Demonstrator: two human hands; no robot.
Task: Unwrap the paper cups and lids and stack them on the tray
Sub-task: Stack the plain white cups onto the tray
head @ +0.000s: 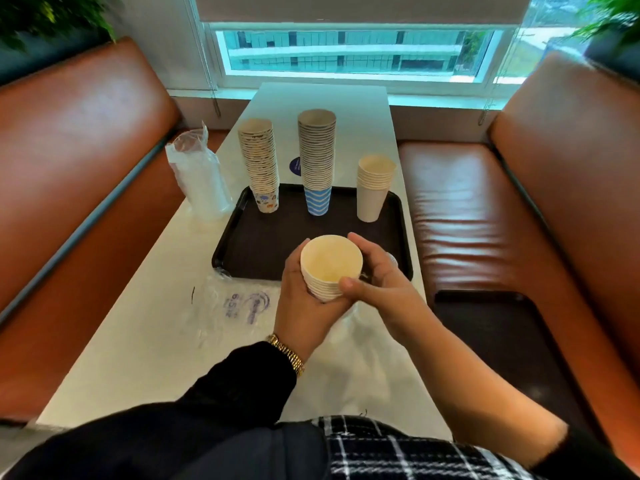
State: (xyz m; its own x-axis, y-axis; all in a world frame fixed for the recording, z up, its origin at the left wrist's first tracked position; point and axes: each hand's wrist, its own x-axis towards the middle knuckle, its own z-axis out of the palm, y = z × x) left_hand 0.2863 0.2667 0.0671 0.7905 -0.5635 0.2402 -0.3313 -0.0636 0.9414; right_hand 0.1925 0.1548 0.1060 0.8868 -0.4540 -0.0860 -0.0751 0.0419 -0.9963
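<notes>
Both hands' grip [337, 289] apparently hides the cream cups' [330, 263] base.

we see daylight coming from the window [349, 51] ahead, leaving the tabletop [145, 341] bright and softly shadowed. glare streaks the right seat [450, 216]. the wide lens bends the edges, where the plants [52, 15] smear into blur.

White table [138, 341] under tray [242, 251], wrappers [239, 306].
</notes>
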